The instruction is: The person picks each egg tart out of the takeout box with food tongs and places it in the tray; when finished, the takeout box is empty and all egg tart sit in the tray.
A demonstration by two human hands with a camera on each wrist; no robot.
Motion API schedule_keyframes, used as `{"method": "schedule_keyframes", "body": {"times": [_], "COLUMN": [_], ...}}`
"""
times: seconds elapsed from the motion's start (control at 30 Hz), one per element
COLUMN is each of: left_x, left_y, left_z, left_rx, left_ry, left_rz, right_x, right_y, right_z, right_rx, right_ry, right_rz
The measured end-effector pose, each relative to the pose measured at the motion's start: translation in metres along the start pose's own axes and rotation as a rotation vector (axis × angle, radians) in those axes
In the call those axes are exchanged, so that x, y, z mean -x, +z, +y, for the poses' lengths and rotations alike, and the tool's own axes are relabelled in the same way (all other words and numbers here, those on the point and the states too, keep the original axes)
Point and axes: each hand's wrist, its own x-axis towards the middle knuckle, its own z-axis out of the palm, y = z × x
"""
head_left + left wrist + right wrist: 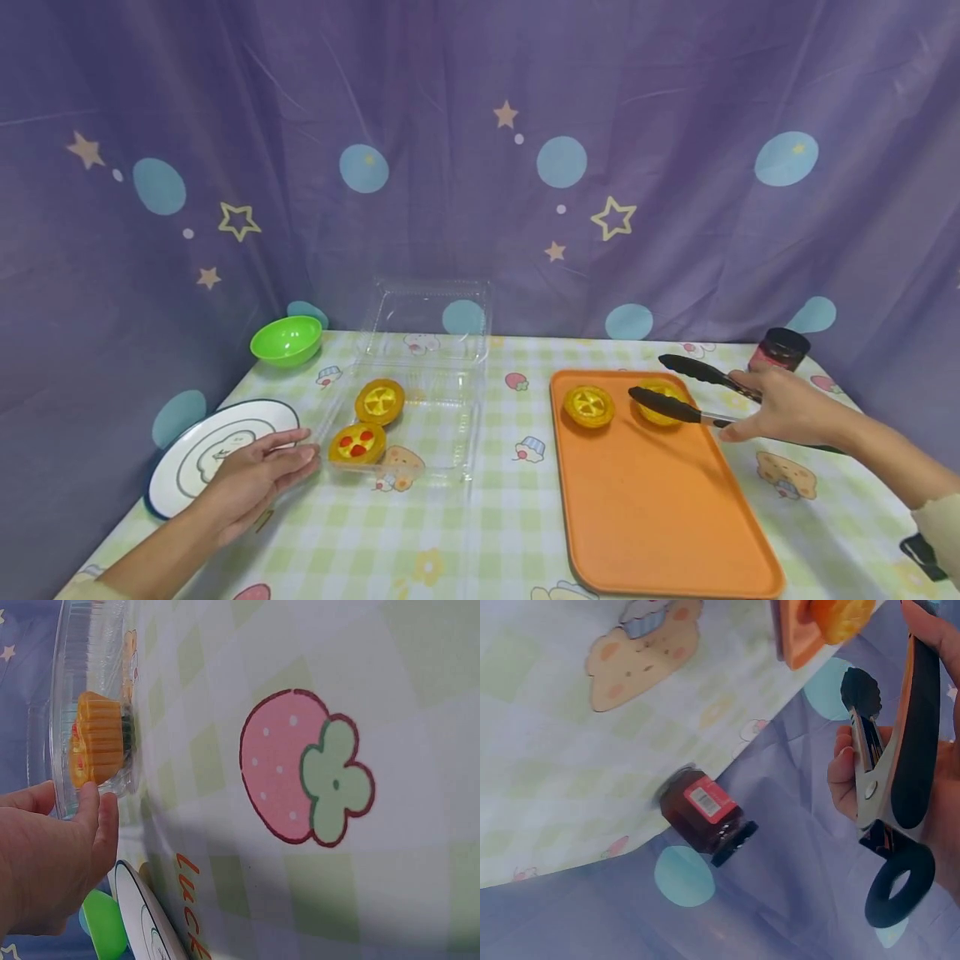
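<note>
My right hand (795, 406) grips black-tipped tongs (667, 406) with metal arms, also seen in the right wrist view. The tongs' arms are spread; the nearer tip overlaps the right-hand tart (660, 388) on the orange tray (637, 517). A second yellow-topped tart (588, 407) sits to its left. My left hand (258, 477) has its fingers extended, fingertips right at the left side of a clear plastic container (442, 433) with its lid raised. Inside lie a yellow-topped tart (379, 402) and a tart with red pieces (357, 443), its fluted side showing in the left wrist view.
A white plate (168, 471) with a dark rim lies beside my left hand. Behind it stands a green bowl (287, 342). A dark-lidded jar (703, 810) with a red label stands at the back right. Purple curtains (450, 83) border the checked tablecloth (510, 517).
</note>
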Motion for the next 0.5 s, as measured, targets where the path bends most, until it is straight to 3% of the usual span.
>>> {"method": "schedule_keyframes", "body": {"times": [0.5], "left_x": [0.000], "left_y": [0.001], "left_z": [0.000], "left_rx": [0.015], "left_ry": [0.006], "left_rz": [-0.002], "right_x": [-0.011], "right_y": [-0.012], "right_z": [-0.035], "right_rx": [0.034], "right_ry": [-0.090], "right_rz": [0.089]}}
